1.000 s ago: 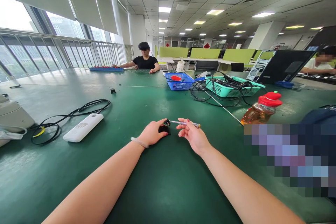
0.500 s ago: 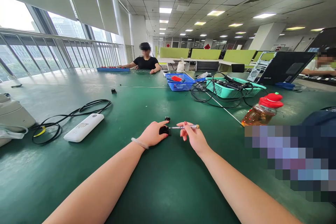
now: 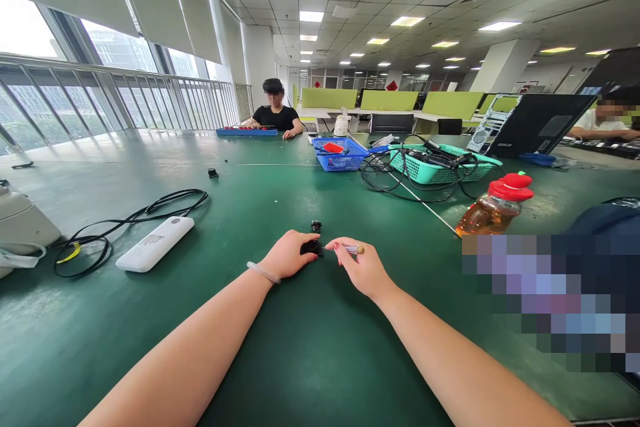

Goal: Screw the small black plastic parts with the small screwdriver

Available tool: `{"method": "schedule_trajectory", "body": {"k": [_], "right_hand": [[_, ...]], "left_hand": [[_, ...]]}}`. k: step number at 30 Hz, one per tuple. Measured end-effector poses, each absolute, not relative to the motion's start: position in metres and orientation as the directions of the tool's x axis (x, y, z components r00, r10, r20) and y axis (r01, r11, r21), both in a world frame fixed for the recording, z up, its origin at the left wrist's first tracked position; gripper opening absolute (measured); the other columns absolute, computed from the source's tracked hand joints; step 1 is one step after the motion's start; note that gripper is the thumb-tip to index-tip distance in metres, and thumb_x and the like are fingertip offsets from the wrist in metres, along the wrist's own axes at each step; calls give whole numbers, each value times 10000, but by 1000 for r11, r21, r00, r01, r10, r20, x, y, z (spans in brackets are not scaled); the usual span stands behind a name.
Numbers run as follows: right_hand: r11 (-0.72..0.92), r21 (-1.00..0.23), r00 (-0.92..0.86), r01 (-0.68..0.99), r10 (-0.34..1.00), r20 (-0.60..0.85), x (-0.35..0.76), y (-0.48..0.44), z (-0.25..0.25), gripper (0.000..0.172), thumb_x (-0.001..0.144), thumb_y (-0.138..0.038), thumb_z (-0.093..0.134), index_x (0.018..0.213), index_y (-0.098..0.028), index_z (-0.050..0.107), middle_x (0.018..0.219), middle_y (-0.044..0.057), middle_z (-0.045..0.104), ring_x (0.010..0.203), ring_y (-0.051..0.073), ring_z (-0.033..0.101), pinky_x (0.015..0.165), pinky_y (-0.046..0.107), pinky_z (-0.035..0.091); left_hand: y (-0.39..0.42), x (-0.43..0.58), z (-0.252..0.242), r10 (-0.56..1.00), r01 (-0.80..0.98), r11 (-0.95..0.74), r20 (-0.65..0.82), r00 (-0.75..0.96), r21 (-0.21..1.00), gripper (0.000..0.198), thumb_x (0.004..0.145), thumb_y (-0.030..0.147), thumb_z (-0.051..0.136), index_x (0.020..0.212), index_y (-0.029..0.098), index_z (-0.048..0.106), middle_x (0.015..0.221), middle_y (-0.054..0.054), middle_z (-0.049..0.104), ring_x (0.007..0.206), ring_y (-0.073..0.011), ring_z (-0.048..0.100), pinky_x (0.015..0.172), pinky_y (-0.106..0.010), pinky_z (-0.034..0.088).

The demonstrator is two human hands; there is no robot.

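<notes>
My left hand point(image 3: 289, 255) lies on the green table point(image 3: 300, 360) with its fingers closed over a small black part point(image 3: 312, 248), pinning it down. My right hand point(image 3: 359, 265) pinches a slim screwdriver point(image 3: 350, 249) with a clear handle; its tip points left at the black part. A second tiny black piece point(image 3: 316, 225) sits on the table just beyond the two hands. A pale bracelet circles my left wrist.
To the left lie a white power bank point(image 3: 154, 243) and a coiled black cable point(image 3: 125, 223). A bottle with a red cap point(image 3: 493, 208) lies at right. Blue basket point(image 3: 341, 155) and teal basket point(image 3: 437, 167) stand farther back. Other people sit at the far end and at right.
The tiny black piece, held at the screwdriver tip a second ago, now lies on the table. My right hand drew in toward the left, bringing the screwdriver tip to the black part.
</notes>
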State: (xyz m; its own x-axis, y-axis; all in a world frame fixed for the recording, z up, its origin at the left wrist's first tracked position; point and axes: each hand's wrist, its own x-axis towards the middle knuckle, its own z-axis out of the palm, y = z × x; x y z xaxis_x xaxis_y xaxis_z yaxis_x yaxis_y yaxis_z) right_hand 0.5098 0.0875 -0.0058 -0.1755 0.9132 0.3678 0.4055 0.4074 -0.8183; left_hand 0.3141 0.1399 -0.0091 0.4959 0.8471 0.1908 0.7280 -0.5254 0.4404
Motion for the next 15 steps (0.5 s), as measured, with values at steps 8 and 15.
{"method": "schedule_trajectory", "body": {"k": [8,15], "right_hand": [[439,-782,-228,443,898,375,509,84,-3,309,900,-368,422,830,-245,697,595,-6,575,557,154,505,586,289,390],[555,-696,-357,455,830,428,503,83,-2,262,895,-283,469,939,-308,727,944,4,729,882,209,649,833,350,451]], "left_hand": [[141,314,-9,850,742,-521,181,494,422,538,785,310,662,1304,204,567,1204,-76,672,1121,-267,574,996,-363,435],[144,313,-12,846,735,-528,184,501,425,551,776,298,670,1310,224,560,1258,-62,645,1150,-265,564,1015,-362,422]]}}
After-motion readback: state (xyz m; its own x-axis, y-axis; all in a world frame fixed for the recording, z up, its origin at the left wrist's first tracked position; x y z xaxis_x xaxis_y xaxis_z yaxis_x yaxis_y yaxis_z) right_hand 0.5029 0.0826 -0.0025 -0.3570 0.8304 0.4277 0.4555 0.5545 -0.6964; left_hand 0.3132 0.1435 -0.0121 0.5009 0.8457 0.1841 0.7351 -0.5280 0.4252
